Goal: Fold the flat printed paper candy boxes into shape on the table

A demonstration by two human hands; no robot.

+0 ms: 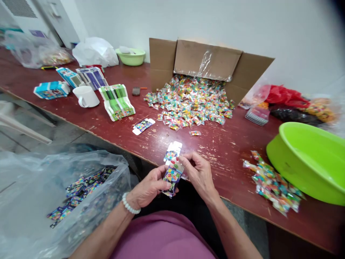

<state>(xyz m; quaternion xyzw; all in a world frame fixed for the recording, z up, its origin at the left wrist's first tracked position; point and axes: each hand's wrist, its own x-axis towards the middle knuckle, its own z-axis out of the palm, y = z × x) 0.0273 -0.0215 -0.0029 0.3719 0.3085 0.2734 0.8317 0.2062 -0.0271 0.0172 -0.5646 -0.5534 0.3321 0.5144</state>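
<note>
My left hand point(152, 185) is wrapped round a small dark printed candy box point(172, 176) at the table's front edge. A clear candy packet point(176, 164) with red and green sweets shows at the box's top. My right hand point(198, 171) pinches this packet with thumb and fingers. Just beyond lies a small flat carton point(172, 151) with white flaps, partly behind the held box. Another flat carton point(144, 126) rests farther back on the left. A single wrapped packet point(194, 133) lies in front of the large pile of candy packets point(191, 104).
An open cardboard box point(206, 61) stands behind the pile. On the right are a green basin point(309, 162) and a smaller candy heap point(275, 185). Left are a white mug point(86, 96), green cartons point(117, 102) and, below the table, a clear bag point(81, 194) of filled boxes.
</note>
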